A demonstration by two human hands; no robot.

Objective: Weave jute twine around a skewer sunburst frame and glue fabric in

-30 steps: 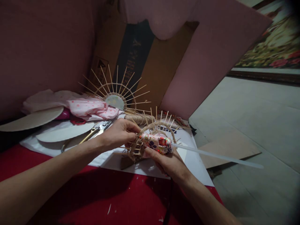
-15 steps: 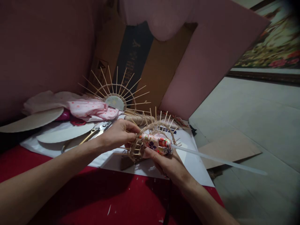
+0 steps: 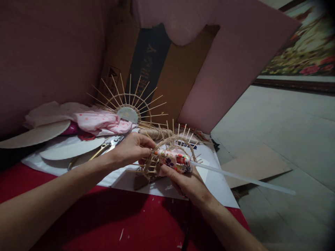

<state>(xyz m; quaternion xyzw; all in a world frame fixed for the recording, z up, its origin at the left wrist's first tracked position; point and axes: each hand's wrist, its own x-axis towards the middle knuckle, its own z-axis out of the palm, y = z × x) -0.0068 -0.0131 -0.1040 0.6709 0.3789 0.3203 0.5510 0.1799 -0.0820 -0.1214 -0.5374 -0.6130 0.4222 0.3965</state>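
My right hand (image 3: 187,181) is wrapped round a flower-patterned hot glue gun (image 3: 174,160), its nozzle pointing left. A long translucent glue stick (image 3: 243,177) juts from the gun's rear toward the right. Beside the nozzle, my left hand (image 3: 134,148) pinches the edge of a fan-shaped frame (image 3: 149,170) of thin sticks and twine. The gun covers part of this frame, and the tips of some left fingers are hidden behind it. Just beyond lies a roll of twine (image 3: 154,134).
A second stick frame with a round centre (image 3: 128,113) leans at the back. Pruning shears (image 3: 108,144), white oval boards (image 3: 70,148) and spotted pink cloth (image 3: 102,122) lie left. A pink board (image 3: 222,69) stands behind. White paper (image 3: 220,188) covers part of the red cloth (image 3: 104,223).
Almost nothing differs. Both hands keep their hold, with the glue gun's nozzle still against the twine edge; the whole view has shifted very slightly.
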